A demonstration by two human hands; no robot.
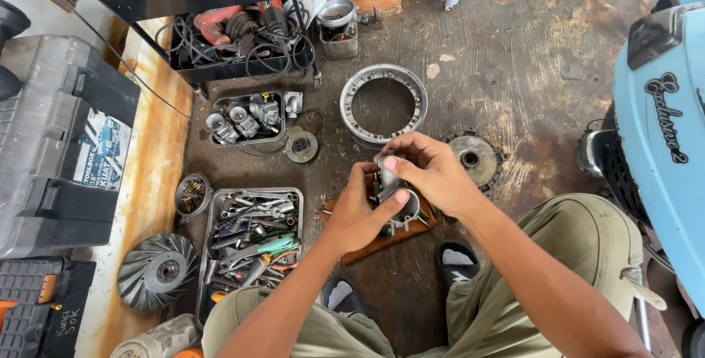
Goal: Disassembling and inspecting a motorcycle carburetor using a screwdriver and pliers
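Between both hands, a small grey metal carburettor (389,185) was gripped: left hand (360,215) cupped beneath, right hand (433,171) closed over it, above a brown wooden board (382,240); a steel tray of wrenches (253,237) lay left.

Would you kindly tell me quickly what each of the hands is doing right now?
Left hand: closed around the small metal engine part, holding it from below.
Right hand: fingers pinched on the top of the same part.

Bare floor (514,57) beyond metal ring (383,104); tool tray (253,244) crowding the left.
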